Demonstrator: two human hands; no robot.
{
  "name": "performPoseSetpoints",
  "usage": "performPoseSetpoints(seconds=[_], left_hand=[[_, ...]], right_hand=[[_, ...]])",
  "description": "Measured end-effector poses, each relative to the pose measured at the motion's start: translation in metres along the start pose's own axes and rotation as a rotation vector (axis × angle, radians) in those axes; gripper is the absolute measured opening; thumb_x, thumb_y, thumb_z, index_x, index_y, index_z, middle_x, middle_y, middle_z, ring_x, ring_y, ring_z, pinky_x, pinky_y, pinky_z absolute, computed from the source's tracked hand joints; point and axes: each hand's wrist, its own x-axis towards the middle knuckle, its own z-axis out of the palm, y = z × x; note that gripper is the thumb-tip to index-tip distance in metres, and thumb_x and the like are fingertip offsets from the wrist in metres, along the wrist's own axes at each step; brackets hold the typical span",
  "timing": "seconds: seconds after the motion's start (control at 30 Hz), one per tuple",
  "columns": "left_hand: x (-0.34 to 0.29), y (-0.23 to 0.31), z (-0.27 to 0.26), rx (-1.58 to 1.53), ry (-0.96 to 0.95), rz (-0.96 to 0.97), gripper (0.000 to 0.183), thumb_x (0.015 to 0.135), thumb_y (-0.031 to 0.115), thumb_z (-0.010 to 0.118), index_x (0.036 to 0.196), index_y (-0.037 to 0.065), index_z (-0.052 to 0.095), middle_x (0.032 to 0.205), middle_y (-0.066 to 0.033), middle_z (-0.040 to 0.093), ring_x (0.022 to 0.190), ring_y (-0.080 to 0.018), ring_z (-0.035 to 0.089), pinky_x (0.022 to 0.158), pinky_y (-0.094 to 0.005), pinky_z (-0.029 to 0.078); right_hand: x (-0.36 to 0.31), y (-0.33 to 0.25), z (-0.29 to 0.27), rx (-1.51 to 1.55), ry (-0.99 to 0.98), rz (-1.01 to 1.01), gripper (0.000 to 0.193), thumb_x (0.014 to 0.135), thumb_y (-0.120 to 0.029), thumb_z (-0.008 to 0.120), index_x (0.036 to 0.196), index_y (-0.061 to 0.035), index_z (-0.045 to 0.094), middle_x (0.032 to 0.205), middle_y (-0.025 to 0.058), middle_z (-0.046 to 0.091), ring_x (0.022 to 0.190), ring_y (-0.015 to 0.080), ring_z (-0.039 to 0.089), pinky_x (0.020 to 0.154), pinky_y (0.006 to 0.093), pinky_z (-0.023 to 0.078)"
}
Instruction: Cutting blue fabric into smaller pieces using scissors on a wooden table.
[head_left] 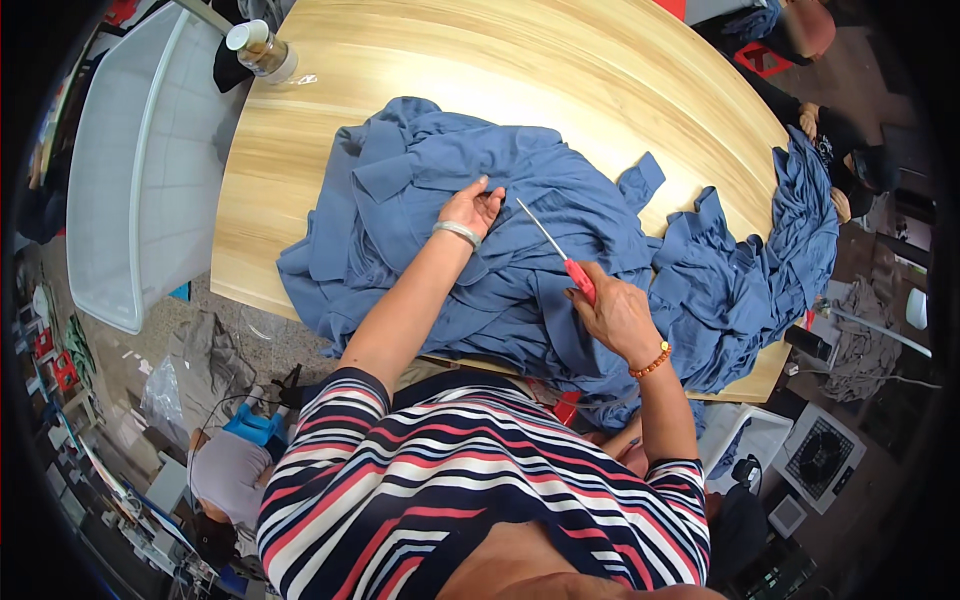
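A large heap of blue-grey fabric pieces [400, 190] lies bunched on the wooden table in front of me. My left hand [473, 208], with a pale bangle at its wrist, rests over the middle of this heap, palm turned partly up. Its fingers are loosely curled and apart, and no object shows in them. In my right hand [615, 312], wearing an orange bead bracelet, the fingers are wrapped round the red handle of a tool with a long thin metal shaft [541, 228]. Its tip points up and left over the cloth, a little right of my left fingers.
The light wooden table [600, 70] has a jar with a white lid [262, 52] at its far left corner. A translucent white tub [150, 170] stands left of it. More blue fabric [805, 205] trails rightward, near another person's hands. A box fan [820, 457] sits lower right.
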Motion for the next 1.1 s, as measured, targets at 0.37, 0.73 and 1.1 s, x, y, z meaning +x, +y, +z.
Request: performPoseSetpoints(seconds=[0.37,0.73,1.1], left_hand=[[-0.015,-0.010,-0.016,0.121,-0.192,0.310,0.010,0.088,0.001,0.063,0.080,-0.001,0.056,0.088,-0.0143,0.064,0.097,-0.0327,0.065,0.089,-0.0366,0.054],[-0.014,-0.009,-0.024,0.133,-0.196,0.354,0.005,0.086,-0.005,0.061,0.087,-0.005,0.057,0.090,-0.0131,0.063,0.101,-0.0368,0.064,0.094,-0.0418,0.053],[-0.131,0.007,0.104,0.477,-0.692,0.546,0.032,0.089,-0.001,0.054,0.121,-0.004,0.055,0.117,-0.0160,0.061,0.101,-0.0297,0.062,0.088,-0.0400,0.052]], right_hand=[[0.018,-0.009,-0.017,-0.085,-0.114,0.005,0.033,0.087,-0.035,0.062,0.102,-0.0054,0.058,0.067,0.0209,0.061,0.067,0.0408,0.060,0.060,0.0489,0.045],[0.057,-0.009,-0.010,-0.135,-0.145,-0.133,0.034,0.086,-0.036,0.061,0.100,-0.0051,0.060,0.069,0.0207,0.062,0.069,0.0396,0.062,0.062,0.0482,0.048],[0.001,0.004,0.039,0.034,-0.078,-0.055,0.028,0.085,-0.028,0.060,0.095,-0.0025,0.057,0.066,0.0164,0.063,0.064,0.0377,0.063,0.057,0.0485,0.048]])
